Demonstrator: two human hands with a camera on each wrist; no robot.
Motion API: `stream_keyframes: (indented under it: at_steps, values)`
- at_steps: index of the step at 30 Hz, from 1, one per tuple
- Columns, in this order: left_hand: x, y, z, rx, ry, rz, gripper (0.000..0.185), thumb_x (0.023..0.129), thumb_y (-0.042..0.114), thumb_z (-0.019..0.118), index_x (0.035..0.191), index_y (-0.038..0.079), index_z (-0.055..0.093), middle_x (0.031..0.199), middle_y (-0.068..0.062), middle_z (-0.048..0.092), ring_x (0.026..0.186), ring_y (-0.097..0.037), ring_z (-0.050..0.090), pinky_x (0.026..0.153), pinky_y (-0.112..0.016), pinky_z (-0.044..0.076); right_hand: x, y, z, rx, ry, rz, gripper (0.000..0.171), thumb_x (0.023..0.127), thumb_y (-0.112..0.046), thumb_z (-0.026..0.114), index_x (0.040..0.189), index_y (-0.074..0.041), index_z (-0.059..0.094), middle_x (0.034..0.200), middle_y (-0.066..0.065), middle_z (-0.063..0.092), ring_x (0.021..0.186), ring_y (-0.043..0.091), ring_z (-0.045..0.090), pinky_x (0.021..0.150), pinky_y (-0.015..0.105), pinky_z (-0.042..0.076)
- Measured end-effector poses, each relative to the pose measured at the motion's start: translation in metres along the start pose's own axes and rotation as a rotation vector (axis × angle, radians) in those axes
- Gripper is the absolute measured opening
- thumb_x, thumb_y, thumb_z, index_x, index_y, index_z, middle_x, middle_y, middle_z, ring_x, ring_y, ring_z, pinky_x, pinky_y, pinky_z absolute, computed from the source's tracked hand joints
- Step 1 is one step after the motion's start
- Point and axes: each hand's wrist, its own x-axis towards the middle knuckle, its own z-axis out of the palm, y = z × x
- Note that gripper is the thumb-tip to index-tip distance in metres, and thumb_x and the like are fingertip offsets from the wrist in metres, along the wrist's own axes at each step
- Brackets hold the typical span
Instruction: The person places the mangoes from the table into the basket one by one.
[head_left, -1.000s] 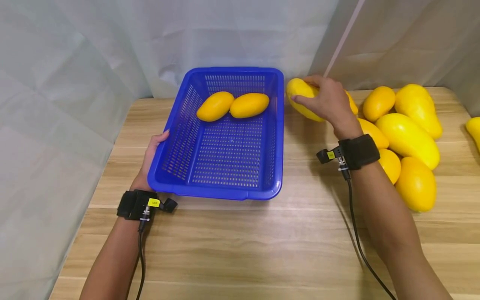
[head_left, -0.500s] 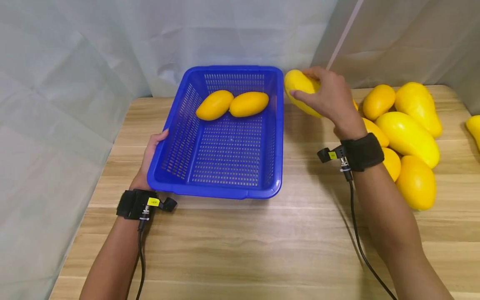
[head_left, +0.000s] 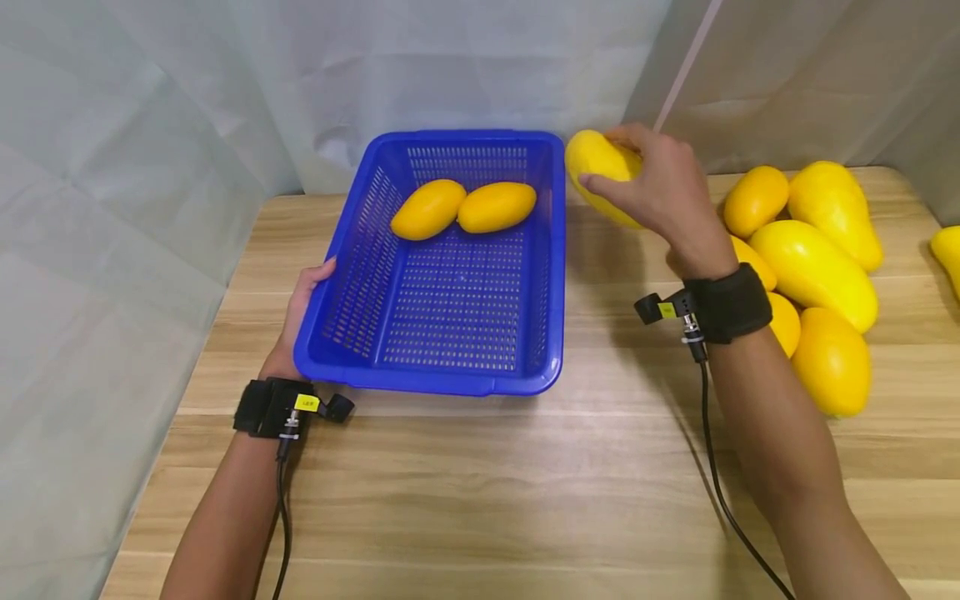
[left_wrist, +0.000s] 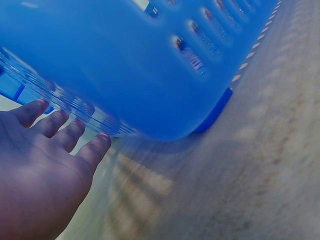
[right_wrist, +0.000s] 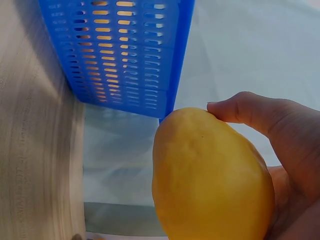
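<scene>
Right hand (head_left: pixel 660 196) grips a yellow mango (head_left: pixel 600 171), fingers (head_left: pixel 626 133) curled over its top, thumb below; mango sits at the basket's (head_left: pixel 450 379) 2 o'clock corner. Left hand (head_left: pixel 296 321) open, straight fingers (left_wrist: pixel 75 135) against the basket's 9 o'clock wall on the bench (head_left: pixel 487 492).

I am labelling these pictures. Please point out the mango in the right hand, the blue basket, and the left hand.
mango (right_wrist: pixel 212 175): right wrist view, middle of its yellow skin.
blue basket (head_left: pixel 427 379): head view, near rim.
left hand (left_wrist: pixel 37 170): left wrist view, palm beside the basket wall.

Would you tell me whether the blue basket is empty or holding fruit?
Holding fruit: two mangoes lie side by side at the far end of the blue basket.
</scene>
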Motion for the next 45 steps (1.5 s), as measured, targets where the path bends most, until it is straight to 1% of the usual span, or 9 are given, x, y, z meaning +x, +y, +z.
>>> stream_keyframes:
  at_steps: [5, 13, 16, 21, 25, 29, 37, 41, 45]
  values:
    - [0.001, 0.001, 0.000, 0.032, -0.004, 0.006, 0.059, 0.107, 0.052, 0.027, 0.162, 0.034, 0.017, 0.163, -0.009, 0.021, 0.126, -0.024, 0.043, 0.094, -0.040, 0.046, -0.001, -0.003, -0.002, 0.015, 0.010, -0.016, 0.071, 0.092, -0.050, 0.068, 0.150, -0.013, 0.049, 0.142, 0.012, 0.057, 0.111, 0.031, 0.050, 0.092, 0.046, 0.040]
    - [0.000, 0.001, 0.000, 0.030, -0.004, 0.012, 0.058, 0.107, 0.051, 0.026, 0.162, 0.035, 0.016, 0.165, -0.009, 0.018, 0.127, -0.024, 0.043, 0.096, -0.040, 0.046, -0.005, -0.012, -0.003, 0.040, -0.007, -0.013, 0.073, 0.090, -0.053, 0.068, 0.151, -0.017, 0.048, 0.143, 0.008, 0.057, 0.111, 0.028, 0.049, 0.092, 0.044, 0.040]
    - [0.000, 0.002, 0.001, 0.024, -0.007, 0.015, 0.058, 0.107, 0.051, 0.026, 0.162, 0.034, 0.016, 0.164, -0.009, 0.020, 0.126, -0.024, 0.044, 0.095, -0.040, 0.046, -0.006, -0.015, -0.003, 0.038, -0.011, -0.021, 0.074, 0.090, -0.054, 0.068, 0.151, -0.019, 0.048, 0.143, 0.007, 0.057, 0.110, 0.028, 0.050, 0.091, 0.044, 0.039]
    - [0.000, 0.002, 0.001, 0.009, -0.006, 0.011, 0.059, 0.107, 0.051, 0.029, 0.162, 0.034, 0.018, 0.160, -0.008, 0.028, 0.125, -0.024, 0.046, 0.094, -0.040, 0.047, -0.008, -0.022, -0.003, 0.020, -0.005, -0.066, 0.071, 0.091, -0.053, 0.069, 0.150, -0.018, 0.050, 0.142, 0.007, 0.059, 0.108, 0.028, 0.052, 0.091, 0.044, 0.040]
    - [-0.001, 0.002, 0.001, 0.014, -0.002, 0.020, 0.059, 0.107, 0.049, 0.030, 0.162, 0.033, 0.019, 0.162, -0.008, 0.026, 0.128, -0.024, 0.044, 0.095, -0.040, 0.047, -0.009, -0.026, -0.002, 0.002, 0.007, -0.083, 0.070, 0.091, -0.052, 0.068, 0.150, -0.018, 0.050, 0.142, 0.008, 0.059, 0.107, 0.028, 0.052, 0.090, 0.044, 0.041]
    - [-0.001, 0.003, 0.000, 0.000, -0.015, 0.028, 0.058, 0.107, 0.047, 0.031, 0.162, 0.032, 0.019, 0.163, -0.007, 0.023, 0.129, -0.024, 0.042, 0.096, -0.040, 0.046, -0.010, -0.028, 0.000, 0.003, 0.016, -0.092, 0.070, 0.091, -0.051, 0.069, 0.149, -0.018, 0.051, 0.142, 0.008, 0.059, 0.107, 0.027, 0.052, 0.089, 0.044, 0.041]
    - [0.002, 0.000, 0.000, -0.004, -0.026, 0.035, 0.058, 0.108, 0.047, 0.029, 0.163, 0.030, 0.018, 0.154, -0.008, 0.038, 0.120, -0.023, 0.051, 0.092, -0.039, 0.049, -0.013, -0.034, 0.007, 0.020, 0.024, -0.125, 0.068, 0.089, -0.050, 0.070, 0.148, -0.020, 0.052, 0.139, 0.006, 0.061, 0.103, 0.026, 0.053, 0.086, 0.042, 0.040]
    - [0.002, -0.001, -0.001, -0.025, -0.027, 0.021, 0.058, 0.108, 0.046, 0.030, 0.163, 0.030, 0.018, 0.155, -0.007, 0.037, 0.122, -0.023, 0.050, 0.092, -0.040, 0.048, -0.015, -0.038, 0.012, 0.021, 0.013, -0.137, 0.069, 0.089, -0.050, 0.070, 0.149, -0.020, 0.052, 0.139, 0.005, 0.061, 0.101, 0.026, 0.053, 0.083, 0.041, 0.040]
    - [0.001, -0.001, -0.001, -0.023, -0.019, 0.016, 0.058, 0.108, 0.047, 0.030, 0.163, 0.031, 0.018, 0.156, -0.007, 0.035, 0.123, -0.023, 0.049, 0.093, -0.040, 0.048, -0.017, -0.041, 0.015, 0.024, 0.010, -0.154, 0.069, 0.090, -0.050, 0.070, 0.149, -0.019, 0.051, 0.141, 0.004, 0.060, 0.101, 0.025, 0.054, 0.083, 0.040, 0.041]
